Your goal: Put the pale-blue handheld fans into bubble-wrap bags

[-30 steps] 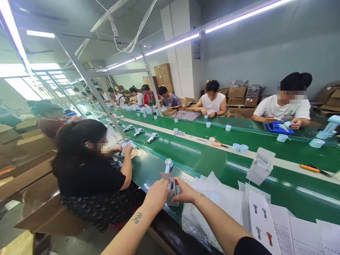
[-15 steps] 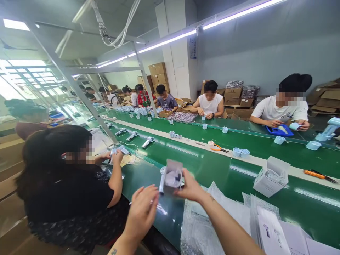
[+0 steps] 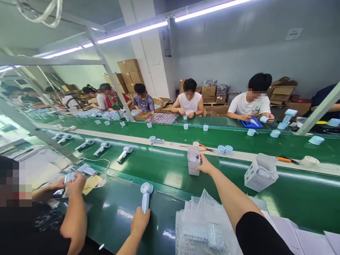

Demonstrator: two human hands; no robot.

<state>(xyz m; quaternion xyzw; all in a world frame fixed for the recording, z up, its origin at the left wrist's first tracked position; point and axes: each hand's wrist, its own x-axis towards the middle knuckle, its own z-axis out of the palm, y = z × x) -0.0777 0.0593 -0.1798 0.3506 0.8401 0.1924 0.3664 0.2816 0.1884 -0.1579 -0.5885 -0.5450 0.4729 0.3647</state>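
My left hand [image 3: 140, 220] is closed round the handle of a light-blue handheld fan [image 3: 145, 194], whose round head points away from me over the dark green worktop. Out over the green belt, my right hand [image 3: 205, 165] grips the right side of an open white box [image 3: 193, 168]. Clear wrapped contents show in the mouth of that box. Between my arms lies a stack of bubble-wrap bags [image 3: 195, 212]. On it rests a light-blue item [image 3: 202, 233] seen through bubble wrap, probably another fan.
Another open white box [image 3: 259, 177] stands on the belt at right. Several fans, among them one [image 3: 124, 154], lie along the belt at left. Orange-handled pliers [image 3: 287, 160] lie on the pale divider. A co-worker's hands [image 3: 73, 184] work close on my left.
My right hand has carried the white box away from me onto the belt side. My left hand, open before, now holds the fan. The view has swung right.
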